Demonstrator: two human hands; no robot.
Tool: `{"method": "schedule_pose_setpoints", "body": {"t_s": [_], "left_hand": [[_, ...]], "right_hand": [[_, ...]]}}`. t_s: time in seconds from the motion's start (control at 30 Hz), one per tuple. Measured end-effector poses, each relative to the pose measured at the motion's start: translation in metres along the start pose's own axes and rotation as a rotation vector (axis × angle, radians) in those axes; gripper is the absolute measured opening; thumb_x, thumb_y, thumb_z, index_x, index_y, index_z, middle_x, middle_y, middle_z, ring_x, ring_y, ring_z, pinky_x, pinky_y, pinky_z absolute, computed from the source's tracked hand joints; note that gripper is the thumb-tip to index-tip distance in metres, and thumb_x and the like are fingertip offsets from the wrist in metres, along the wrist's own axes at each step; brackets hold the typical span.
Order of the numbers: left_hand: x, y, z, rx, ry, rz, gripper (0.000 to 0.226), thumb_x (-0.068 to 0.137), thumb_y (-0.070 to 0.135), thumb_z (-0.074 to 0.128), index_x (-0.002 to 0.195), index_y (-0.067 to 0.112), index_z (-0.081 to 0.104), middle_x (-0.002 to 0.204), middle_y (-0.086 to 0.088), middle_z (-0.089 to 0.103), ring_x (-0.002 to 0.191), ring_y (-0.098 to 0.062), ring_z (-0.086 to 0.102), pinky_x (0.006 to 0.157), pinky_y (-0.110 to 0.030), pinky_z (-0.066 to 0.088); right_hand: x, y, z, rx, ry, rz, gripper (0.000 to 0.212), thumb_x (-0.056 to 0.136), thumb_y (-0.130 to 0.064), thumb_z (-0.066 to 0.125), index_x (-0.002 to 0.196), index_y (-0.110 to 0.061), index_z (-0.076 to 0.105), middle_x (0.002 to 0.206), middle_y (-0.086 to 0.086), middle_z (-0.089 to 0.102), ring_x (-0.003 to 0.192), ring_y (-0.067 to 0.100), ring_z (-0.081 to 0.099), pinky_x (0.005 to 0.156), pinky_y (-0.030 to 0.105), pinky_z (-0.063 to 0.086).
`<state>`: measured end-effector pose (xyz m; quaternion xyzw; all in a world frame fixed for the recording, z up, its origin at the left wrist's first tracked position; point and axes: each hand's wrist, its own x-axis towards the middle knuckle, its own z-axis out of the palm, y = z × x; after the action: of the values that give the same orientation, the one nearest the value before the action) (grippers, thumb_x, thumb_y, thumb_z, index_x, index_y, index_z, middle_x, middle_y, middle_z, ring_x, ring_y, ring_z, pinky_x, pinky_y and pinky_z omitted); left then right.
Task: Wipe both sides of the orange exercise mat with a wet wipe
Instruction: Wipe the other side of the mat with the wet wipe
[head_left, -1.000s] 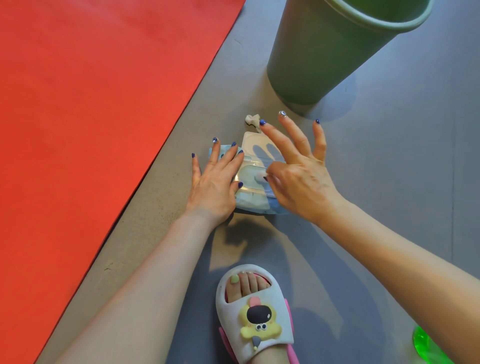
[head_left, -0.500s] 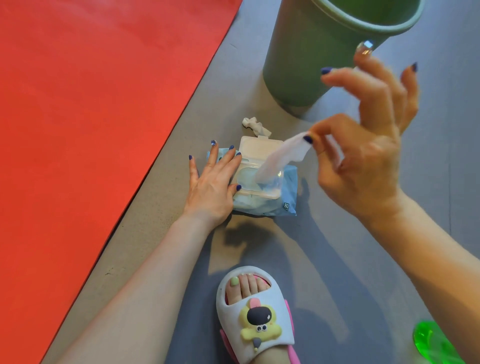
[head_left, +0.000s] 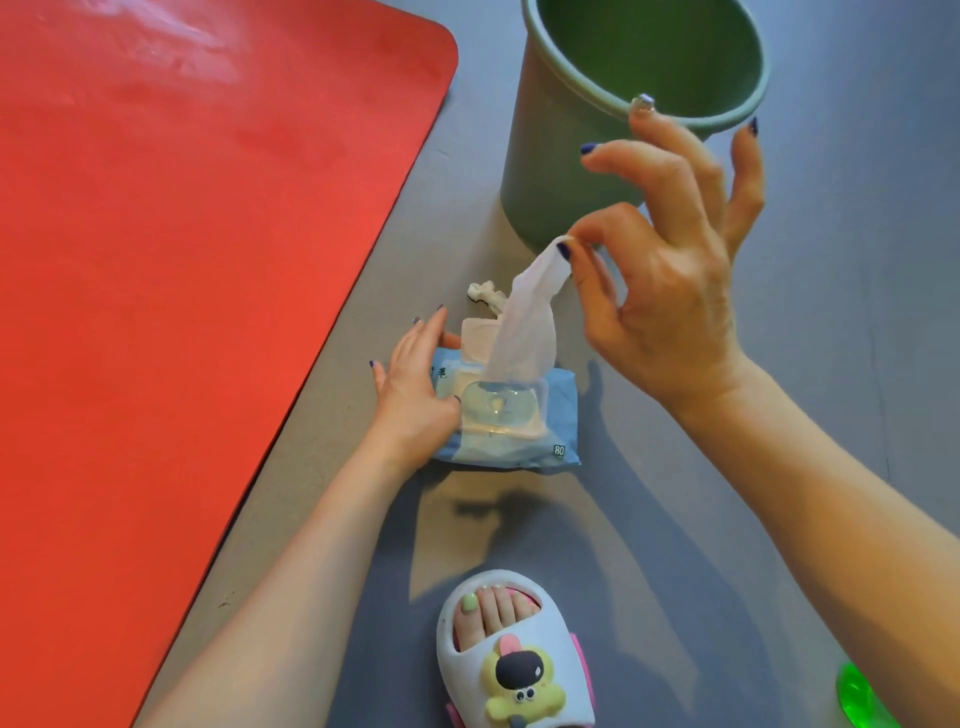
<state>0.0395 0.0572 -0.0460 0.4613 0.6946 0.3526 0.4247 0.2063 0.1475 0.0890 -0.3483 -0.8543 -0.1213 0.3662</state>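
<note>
The orange exercise mat (head_left: 182, 260) lies flat on the grey floor and fills the left half of the view. A blue pack of wet wipes (head_left: 558, 415) lies on the floor to its right, with its lid flipped open. My left hand (head_left: 415, 384) grips the pack's left end and holds it down. My right hand (head_left: 670, 280) is raised above the pack. Its thumb and forefinger pinch the top of a white wet wipe (head_left: 524, 322), which stretches up out of the pack's opening.
A green bin (head_left: 571, 130) stands just behind the pack. A crumpled white wad (head_left: 485, 293) lies on the floor between them. My foot in a white slipper (head_left: 514, 654) is at the bottom; a bright green object (head_left: 857, 696) shows at the lower right corner.
My right hand went from reaching into the pack's opening to lifting up with a wipe pinched, drawing it out. My left hand shifted from lying flat to gripping the pack's end.
</note>
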Motion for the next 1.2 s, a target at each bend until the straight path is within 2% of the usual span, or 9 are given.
{"method": "schedule_pose_setpoints", "body": {"t_s": [0.1, 0.27, 0.4, 0.53, 0.6, 0.7, 0.83, 1.0, 1.2], "left_hand": [[-0.010, 0.008, -0.004, -0.024, 0.028, 0.076, 0.070, 0.059, 0.011, 0.042, 0.123, 0.033, 0.059, 0.112, 0.021, 0.056, 0.132, -0.010, 0.044, 0.123, -0.058, 0.004], [-0.031, -0.001, 0.002, 0.103, 0.007, 0.136, 0.046, 0.065, 0.010, 0.038, 0.093, 0.022, 0.073, 0.132, 0.004, 0.063, 0.139, -0.009, 0.043, 0.118, -0.031, -0.023], [-0.040, -0.011, 0.002, 0.143, 0.045, 0.131, 0.052, 0.063, 0.005, 0.034, 0.096, 0.017, 0.073, 0.135, -0.005, 0.064, 0.145, -0.007, 0.037, 0.121, -0.034, -0.019], [-0.043, -0.003, -0.003, 0.064, 0.228, 0.070, 0.056, 0.068, 0.011, 0.046, 0.122, 0.015, 0.062, 0.132, 0.009, 0.055, 0.147, -0.017, 0.034, 0.126, -0.048, 0.001], [-0.044, 0.003, -0.007, 0.017, 0.184, 0.073, 0.074, 0.074, 0.023, 0.058, 0.145, 0.028, 0.042, 0.147, 0.020, 0.038, 0.153, -0.006, 0.013, 0.126, -0.039, -0.007], [-0.039, 0.011, -0.009, -0.012, 0.116, 0.101, 0.083, 0.077, 0.037, 0.067, 0.149, 0.044, 0.027, 0.150, 0.032, 0.024, 0.152, 0.003, 0.000, 0.120, -0.026, -0.015], [-0.037, 0.007, -0.027, -0.044, 0.289, 0.092, 0.029, 0.096, 0.022, 0.062, 0.124, 0.024, 0.070, 0.130, 0.017, 0.061, 0.148, -0.016, 0.032, 0.122, -0.059, 0.015], [-0.075, 0.006, -0.069, -0.075, 0.502, 0.023, 0.029, 0.090, 0.019, 0.055, 0.105, 0.024, 0.080, 0.107, 0.001, 0.077, 0.125, -0.017, 0.060, 0.108, -0.018, 0.035], [-0.137, 0.008, -0.080, -0.004, 0.602, -0.050, 0.027, 0.093, 0.017, 0.057, 0.102, 0.029, 0.078, 0.083, -0.002, 0.073, 0.080, -0.030, 0.065, 0.073, -0.037, 0.047]], "right_hand": [[0.021, -0.003, 0.000, 0.034, 0.109, 0.043, 0.019, 0.090, -0.015, 0.065, 0.073, -0.009, 0.068, 0.109, 0.009, 0.068, 0.123, 0.029, 0.054, 0.101, 0.073, 0.026], [0.030, -0.006, 0.004, 0.091, 0.098, 0.054, 0.016, 0.092, -0.015, 0.064, 0.078, -0.010, 0.069, 0.100, 0.003, 0.070, 0.117, 0.023, 0.058, 0.103, 0.071, 0.024], [0.006, -0.011, 0.013, 0.133, -0.033, 0.031, 0.018, 0.094, -0.016, 0.062, 0.080, -0.010, 0.070, 0.093, 0.001, 0.070, 0.113, 0.022, 0.062, 0.104, 0.069, 0.023], [-0.021, -0.017, 0.021, 0.183, -0.128, 0.033, 0.017, 0.095, -0.016, 0.060, 0.083, -0.010, 0.070, 0.089, 0.001, 0.070, 0.108, 0.022, 0.064, 0.103, 0.068, 0.027], [-0.028, -0.023, 0.025, 0.237, -0.168, 0.038, 0.016, 0.095, -0.016, 0.060, 0.085, -0.009, 0.070, 0.087, 0.001, 0.070, 0.104, 0.022, 0.065, 0.104, 0.065, 0.028], [-0.031, -0.039, 0.033, 0.338, -0.213, 0.051, 0.011, 0.092, -0.012, 0.062, 0.086, -0.007, 0.070, 0.087, 0.003, 0.071, 0.099, 0.021, 0.066, 0.105, 0.064, 0.030], [-0.030, -0.067, 0.036, 0.471, -0.210, 0.100, 0.009, 0.091, -0.007, 0.062, 0.087, -0.005, 0.070, 0.091, 0.004, 0.071, 0.098, 0.018, 0.065, 0.105, 0.061, 0.033], [-0.036, -0.096, 0.027, 0.555, -0.225, 0.171, 0.012, 0.091, -0.014, 0.061, 0.088, -0.006, 0.069, 0.095, 0.006, 0.070, 0.097, 0.015, 0.064, 0.108, 0.055, 0.034], [-0.056, -0.089, 0.020, 0.497, -0.439, 0.051, 0.030, 0.096, -0.029, 0.049, 0.086, -0.015, 0.073, 0.096, -0.002, 0.072, 0.104, 0.015, 0.062, 0.109, 0.058, 0.026]]}}
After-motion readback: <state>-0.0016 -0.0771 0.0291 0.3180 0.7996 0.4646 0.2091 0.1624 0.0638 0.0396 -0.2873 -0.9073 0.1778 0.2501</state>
